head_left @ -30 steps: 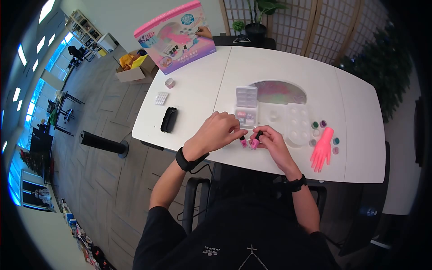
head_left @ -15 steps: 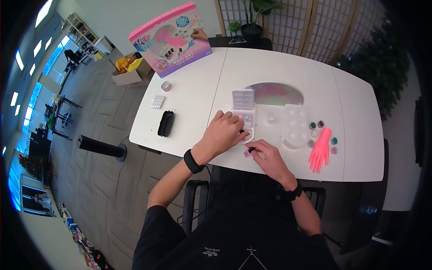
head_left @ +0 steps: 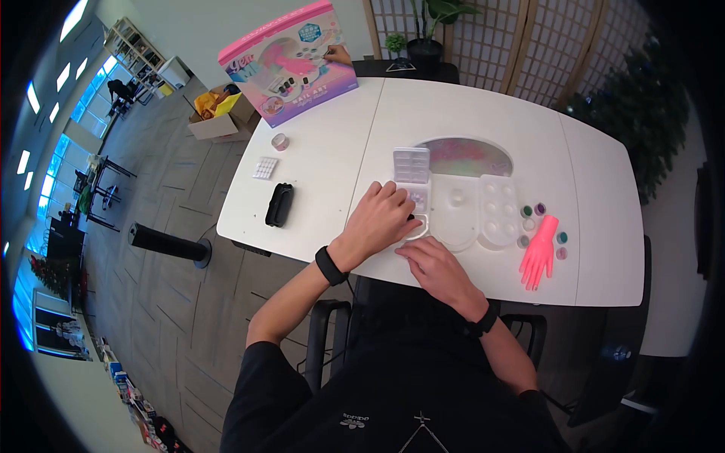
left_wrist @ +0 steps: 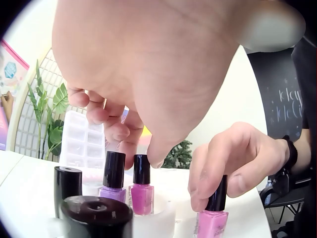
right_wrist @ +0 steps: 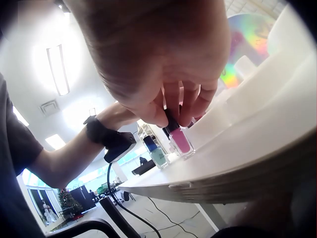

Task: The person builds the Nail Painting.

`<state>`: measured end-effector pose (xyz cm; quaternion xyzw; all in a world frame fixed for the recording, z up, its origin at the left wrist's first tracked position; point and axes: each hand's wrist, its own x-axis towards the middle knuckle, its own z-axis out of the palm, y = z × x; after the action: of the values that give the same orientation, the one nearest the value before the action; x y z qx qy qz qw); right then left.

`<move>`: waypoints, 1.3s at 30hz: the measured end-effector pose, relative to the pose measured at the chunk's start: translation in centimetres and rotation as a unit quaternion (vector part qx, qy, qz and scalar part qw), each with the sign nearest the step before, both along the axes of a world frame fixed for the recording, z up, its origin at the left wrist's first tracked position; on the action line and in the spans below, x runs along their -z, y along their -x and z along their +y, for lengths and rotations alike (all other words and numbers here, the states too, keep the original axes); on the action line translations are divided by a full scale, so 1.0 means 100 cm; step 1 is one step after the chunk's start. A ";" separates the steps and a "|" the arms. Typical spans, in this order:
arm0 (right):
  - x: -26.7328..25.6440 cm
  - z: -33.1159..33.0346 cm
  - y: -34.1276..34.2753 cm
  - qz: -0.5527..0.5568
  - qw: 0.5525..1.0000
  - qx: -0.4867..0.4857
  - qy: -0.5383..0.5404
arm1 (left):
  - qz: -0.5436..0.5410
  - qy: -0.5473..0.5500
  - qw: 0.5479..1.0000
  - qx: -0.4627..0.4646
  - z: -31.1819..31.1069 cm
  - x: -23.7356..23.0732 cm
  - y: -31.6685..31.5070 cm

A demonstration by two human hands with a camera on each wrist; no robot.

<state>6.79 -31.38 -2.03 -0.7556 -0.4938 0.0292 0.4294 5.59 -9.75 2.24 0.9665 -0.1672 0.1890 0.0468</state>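
Over the front left part of the white tray, my left hand (head_left: 381, 220) pinches the black cap of a magenta nail polish bottle (left_wrist: 142, 198) between thumb and fingers. A purple nail polish bottle (left_wrist: 113, 192) stands right beside it in the left wrist view. My right hand (head_left: 444, 273), by the table's front edge, pinches the black cap of a pink nail polish bottle (right_wrist: 181, 141). Next to that bottle stands a teal nail polish bottle (right_wrist: 157, 155). More black caps (left_wrist: 96, 218) fill the near part of the left wrist view. In the head view the hands mostly cover the bottles.
A clear lidded case (head_left: 411, 164) stands open on the tray (head_left: 457, 219), before a shiny oval panel (head_left: 468, 155). To the right lie a pink model hand (head_left: 538, 253) and several small pots (head_left: 562, 237). On the left are a black holder (head_left: 279, 204) and a nail art box (head_left: 291, 64).
Both hands held pink bottles close together in front of the tray. The left hand has carried its bottle left onto the tray. The right hand has moved left and towards the table's front edge.
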 end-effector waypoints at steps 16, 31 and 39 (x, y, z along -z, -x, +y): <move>-0.003 0.005 -0.002 0.007 1.000 0.004 0.010 | 0.013 0.006 1.000 -0.002 0.004 0.001 0.001; -0.033 -0.015 -0.003 0.061 0.996 0.065 -0.001 | 0.190 0.173 0.960 -0.107 0.035 -0.036 0.072; -0.033 -0.015 -0.003 0.055 0.995 0.080 -0.023 | 0.232 0.193 0.949 -0.090 0.046 -0.012 0.083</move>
<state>7.08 -32.92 1.23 -0.7798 -0.4079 0.0255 0.4741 -2.75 -5.17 3.40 0.9671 -0.0240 -0.0088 0.2532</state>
